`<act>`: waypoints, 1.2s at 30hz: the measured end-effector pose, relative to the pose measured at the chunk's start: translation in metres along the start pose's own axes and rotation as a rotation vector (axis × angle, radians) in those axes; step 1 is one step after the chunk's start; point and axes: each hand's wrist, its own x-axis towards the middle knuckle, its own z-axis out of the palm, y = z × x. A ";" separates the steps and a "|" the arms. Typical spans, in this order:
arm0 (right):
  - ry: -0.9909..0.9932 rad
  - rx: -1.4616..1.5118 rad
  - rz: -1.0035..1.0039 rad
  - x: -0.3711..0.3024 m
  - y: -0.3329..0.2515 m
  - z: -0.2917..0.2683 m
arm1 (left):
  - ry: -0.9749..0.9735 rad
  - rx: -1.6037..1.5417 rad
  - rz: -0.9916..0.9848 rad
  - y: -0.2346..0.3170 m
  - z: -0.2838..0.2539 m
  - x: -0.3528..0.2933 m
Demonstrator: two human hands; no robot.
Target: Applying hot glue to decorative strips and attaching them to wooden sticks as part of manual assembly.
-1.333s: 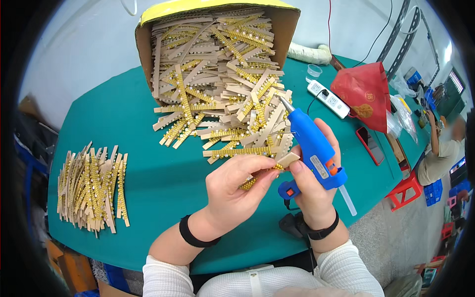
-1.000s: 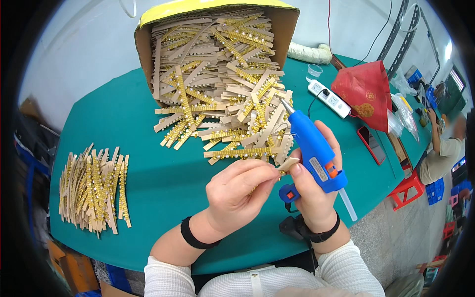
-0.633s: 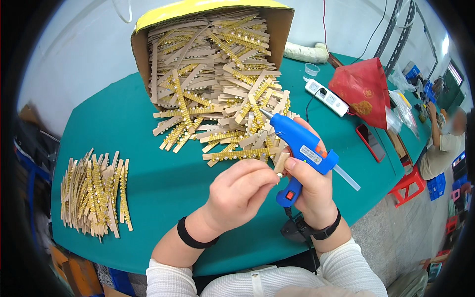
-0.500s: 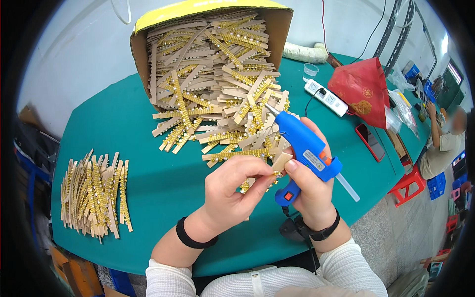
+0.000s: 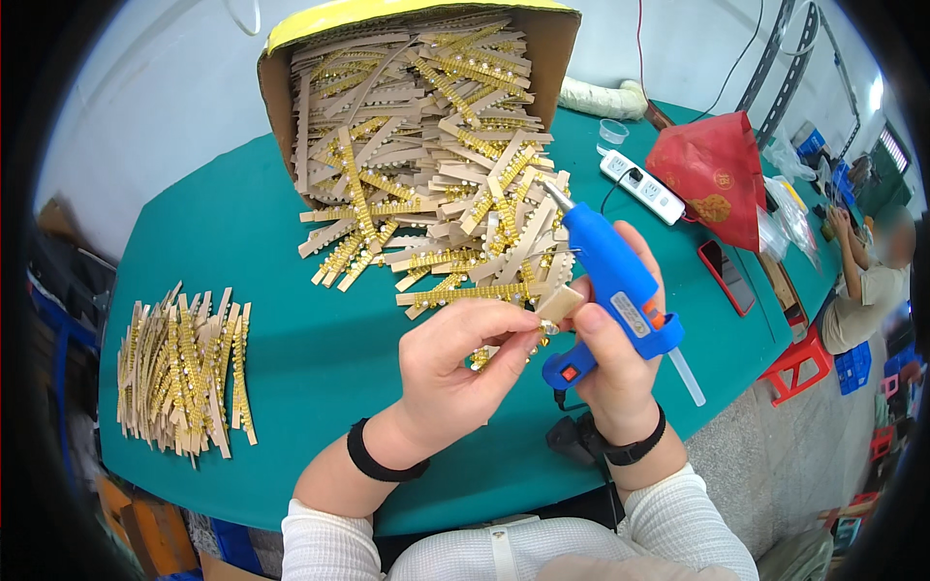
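Observation:
My left hand (image 5: 455, 368) is closed in a pinch on a tan strip (image 5: 559, 304) with gold-and-pearl trim, at the middle of the view. My right hand (image 5: 618, 373) grips a blue hot glue gun (image 5: 612, 261), its thumb and a fingertip also touching the strip's tan end. The gun's metal nozzle (image 5: 559, 197) points up and left, apart from the held strip. A clear glue stick (image 5: 687, 378) juts from its rear. Behind my hands, many similar trimmed strips (image 5: 397, 208) spill from a cardboard box (image 5: 556, 68). My fingers partly hide the held strip.
A smaller pile of trimmed strips (image 5: 184, 373) lies at the left on the green table (image 5: 320, 320). To the right are a white power strip (image 5: 642, 187), a red bag (image 5: 707, 174), a phone (image 5: 726, 278) and a plastic cup (image 5: 613, 132). Another person (image 5: 862, 281) sits at far right.
The glue gun and my right hand have shifted slightly right, and the nozzle has moved right too. My left hand stays almost in place with the strip, whose tan end has tilted a little.

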 end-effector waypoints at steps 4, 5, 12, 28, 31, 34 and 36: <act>-0.094 0.225 -0.085 0.000 0.001 -0.008 | 0.059 -0.087 -0.038 0.004 -0.013 0.007; -0.172 0.291 -0.088 -0.001 0.002 -0.012 | 0.087 -0.098 -0.032 0.006 -0.017 0.009; -0.329 0.318 0.051 -0.009 0.011 -0.013 | 0.159 -0.138 0.010 0.014 -0.031 0.012; -0.368 0.313 0.049 -0.001 0.018 -0.011 | 0.184 -0.101 0.032 0.016 -0.033 0.014; -0.368 0.308 0.028 -0.002 0.019 -0.011 | 0.184 -0.075 0.090 0.013 -0.032 0.014; -0.351 0.251 0.015 -0.003 0.018 -0.009 | 0.191 -0.067 0.089 0.015 -0.034 0.012; -0.348 0.214 0.006 -0.004 0.016 -0.007 | 0.201 -0.064 0.082 0.016 -0.034 0.012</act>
